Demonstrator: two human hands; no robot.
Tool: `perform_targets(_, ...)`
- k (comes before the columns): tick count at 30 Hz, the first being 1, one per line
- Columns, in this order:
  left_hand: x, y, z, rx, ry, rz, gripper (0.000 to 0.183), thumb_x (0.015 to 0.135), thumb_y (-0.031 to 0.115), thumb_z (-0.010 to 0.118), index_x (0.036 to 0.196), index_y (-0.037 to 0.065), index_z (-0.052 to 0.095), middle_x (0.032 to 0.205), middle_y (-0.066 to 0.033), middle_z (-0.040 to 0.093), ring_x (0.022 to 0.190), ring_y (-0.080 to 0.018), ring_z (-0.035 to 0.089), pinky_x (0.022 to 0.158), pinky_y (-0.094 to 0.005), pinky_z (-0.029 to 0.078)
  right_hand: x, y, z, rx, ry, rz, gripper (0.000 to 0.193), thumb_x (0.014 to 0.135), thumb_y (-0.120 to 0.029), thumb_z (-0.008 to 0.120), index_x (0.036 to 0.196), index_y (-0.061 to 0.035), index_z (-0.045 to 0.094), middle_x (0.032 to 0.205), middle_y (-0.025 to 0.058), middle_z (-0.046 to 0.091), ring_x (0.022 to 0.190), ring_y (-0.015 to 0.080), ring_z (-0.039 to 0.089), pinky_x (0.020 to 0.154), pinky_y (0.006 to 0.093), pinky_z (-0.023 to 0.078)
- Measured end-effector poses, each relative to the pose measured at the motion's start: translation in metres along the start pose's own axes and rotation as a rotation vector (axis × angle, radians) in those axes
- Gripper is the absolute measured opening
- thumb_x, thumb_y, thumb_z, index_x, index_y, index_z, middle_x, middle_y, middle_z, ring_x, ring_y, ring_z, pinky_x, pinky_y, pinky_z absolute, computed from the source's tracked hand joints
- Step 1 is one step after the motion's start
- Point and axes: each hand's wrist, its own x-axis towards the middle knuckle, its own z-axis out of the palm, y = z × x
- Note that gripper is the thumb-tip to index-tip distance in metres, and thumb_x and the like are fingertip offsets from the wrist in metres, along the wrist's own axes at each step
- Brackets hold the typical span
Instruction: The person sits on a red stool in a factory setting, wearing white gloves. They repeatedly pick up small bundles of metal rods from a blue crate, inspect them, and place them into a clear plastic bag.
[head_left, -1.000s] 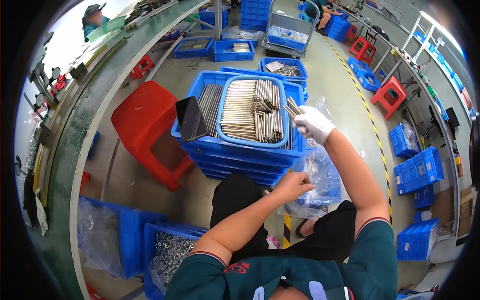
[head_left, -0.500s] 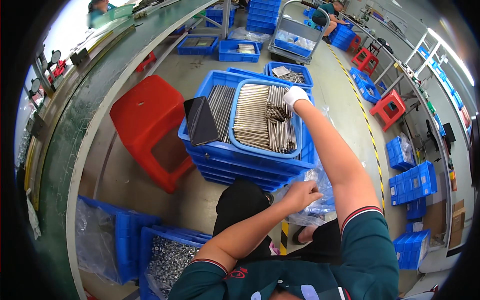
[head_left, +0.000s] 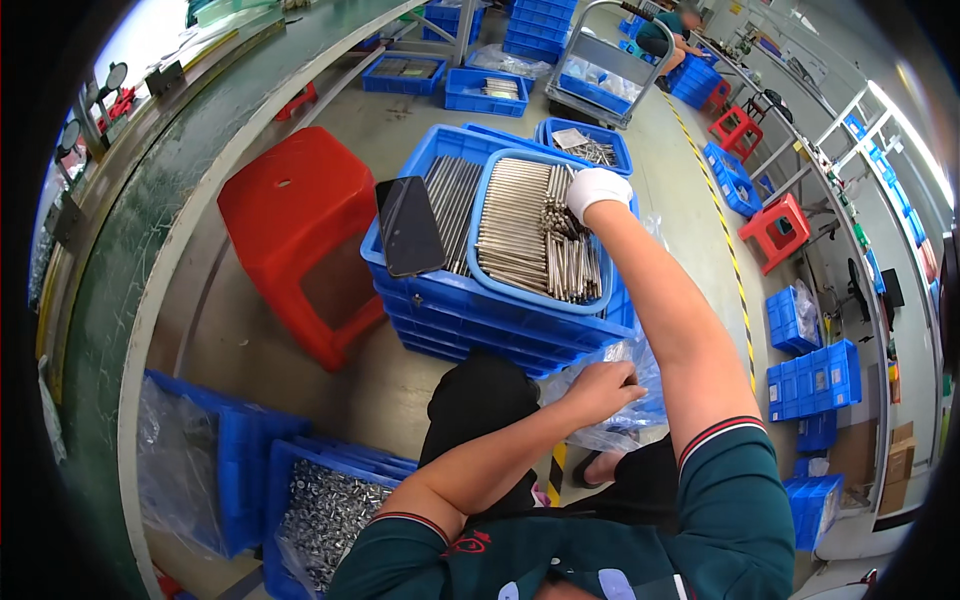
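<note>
1. Blue plastic crates (head_left: pixel 470 315): stacked, carried a rounded tray (head_left: pixel 530 296).
2. Left hand (head_left: pixel 603 393): bare, curled; couldn't tell its grip.
3. Right hand (head_left: pixel 600 192): white-gloved, at tray's far right corner; fingers hidden, grip unclear.
4. Metal rods (head_left: pixel 512 230): slim, shiny, in tray; step seemed rod handling, next move called for aligned fingers.

No words or numbers are readable; the red emblem (head_left: pixel 470 543) on the dark green short-sleeved shirt (head_left: pixel 570 540), bottom centre, is too small.
</note>
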Motion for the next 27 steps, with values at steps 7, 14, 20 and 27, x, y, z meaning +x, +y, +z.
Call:
perform_targets(7, 0.000, -0.004, 0.000, 0.020, 0.023, 0.047, 0.024, 0.080, 0.026, 0.065, 0.081, 0.001, 0.063, 0.076, -0.0149, 0.066, 0.073, -0.0309, 0.064, 0.064, -0.0396, 0.047, -0.003, 0.007, 0.009, 0.083, 0.118, 0.022, 0.029, 0.084, -0.022, 0.047, 0.096, -0.0076, 0.069, 0.102, 0.0178, 0.066, 0.098, 0.0339, 0.063, 0.083, 0.0424, 0.050)
perform_targets(14, -0.002, -0.003, -0.001, 0.015, 0.042, 0.051, 0.026, 0.081, 0.027, 0.066, 0.081, 0.001, 0.063, 0.075, -0.0169, 0.065, 0.073, -0.0317, 0.064, 0.064, -0.0393, 0.047, 0.002, 0.034, 0.003, 0.173, 0.125, -0.011, 0.037, 0.085, -0.032, 0.044, 0.096, -0.0064, 0.069, 0.100, 0.0193, 0.065, 0.095, 0.0352, 0.062, 0.082, 0.0438, 0.048)
perform_targets(20, 0.000, -0.002, -0.001, 0.006, 0.039, 0.046, 0.025, 0.081, 0.025, 0.067, 0.081, 0.000, 0.063, 0.074, -0.0179, 0.064, 0.072, -0.0320, 0.064, 0.065, -0.0397, 0.048, 0.000, 0.051, 0.007, 0.119, 0.077, -0.043, 0.038, 0.079, -0.029, 0.046, 0.097, -0.0050, 0.069, 0.103, 0.0198, 0.065, 0.097, 0.0343, 0.062, 0.083, 0.0420, 0.048)
perform_targets(27, 0.001, -0.007, 0.005, 0.025, 0.040, 0.059, 0.025, 0.080, 0.025, 0.068, 0.081, 0.001, 0.063, 0.073, -0.0164, 0.064, 0.071, -0.0310, 0.064, 0.064, -0.0394, 0.047, -0.007, 0.034, 0.014, 0.030, 0.082, -0.039, 0.036, 0.085, -0.028, 0.043, 0.099, -0.0075, 0.069, 0.105, 0.0184, 0.065, 0.099, 0.0331, 0.062, 0.083, 0.0422, 0.049)
